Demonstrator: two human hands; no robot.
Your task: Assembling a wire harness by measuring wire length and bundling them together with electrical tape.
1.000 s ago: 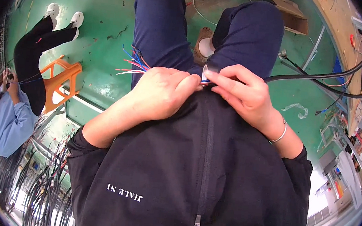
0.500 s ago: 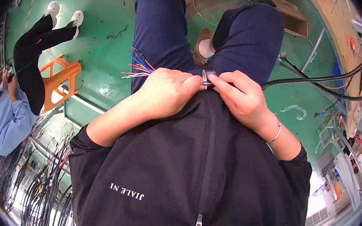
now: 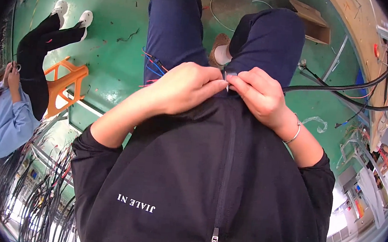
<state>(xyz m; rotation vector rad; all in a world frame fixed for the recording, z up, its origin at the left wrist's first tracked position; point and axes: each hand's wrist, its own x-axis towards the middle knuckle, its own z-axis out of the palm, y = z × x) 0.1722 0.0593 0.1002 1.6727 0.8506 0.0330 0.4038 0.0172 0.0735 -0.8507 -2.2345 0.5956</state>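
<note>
My left hand (image 3: pixel 185 90) is closed in front of my waist, around a bundle of thin coloured wires. Blue and red wire ends (image 3: pixel 155 64) poke out past its far left side. My right hand (image 3: pixel 264 99) is closed too, pinching at the stripped end of a thick black cable (image 3: pixel 328 87) that comes in from the right. Thumbs and fingertips of both hands almost meet. Between them shows a small dark, shiny strip (image 3: pixel 231 73), perhaps tape, with a thin pale piece below it. My fingers hide most of the joint.
Another person (image 3: pixel 14 122) sits at the left with hands raised, beside an orange plastic stool (image 3: pixel 64 85). Many hanging black cables (image 3: pixel 41 199) fill the lower left. A wooden bench (image 3: pixel 359 25) lines the right, and an open cardboard box (image 3: pixel 317 28) lies on the green floor.
Both hands have turned slightly and their fingertips have come closer together. Fewer wire ends show past my left hand. The strip between the fingers is less exposed.
</note>
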